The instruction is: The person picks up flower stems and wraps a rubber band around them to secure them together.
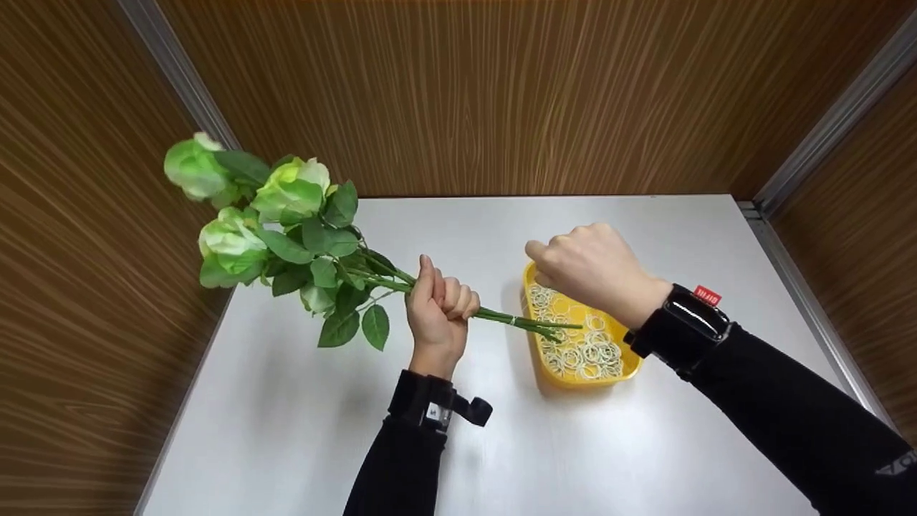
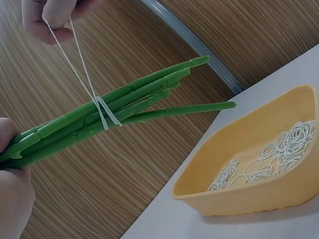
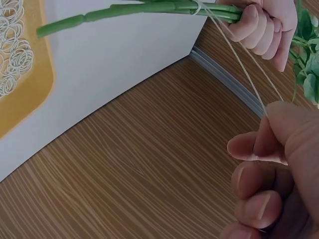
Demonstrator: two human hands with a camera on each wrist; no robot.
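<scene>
I find the binding partly done. My left hand (image 1: 438,304) is closed around the flower stems (image 2: 99,117), holding the bunch clear of the surface (image 1: 286,401), blooms out to its far left, cut ends pointing toward my right hand (image 1: 594,272). A white rubber band (image 2: 102,112) already crosses the stems just beyond the left fist, toward the cut ends; I count at least one wrap there (the exact number I cannot tell). The right hand pinches the free loop of that band between thumb and fingers and pulls it taut, up and away from the stems. In my judgement, what remains is winding the loop over the stem ends again and letting go.

Below the right hand sits a yellow tray (image 1: 544,373) with many loose rubber bands (image 1: 584,351) inside.

The surface is a pale grey top. Wood-grain wall panels (image 1: 501,93) close it in on three sides, with metal corner strips (image 1: 824,129) at the joins. Both forearms wear black sleeves and wrist-mounted cameras.
</scene>
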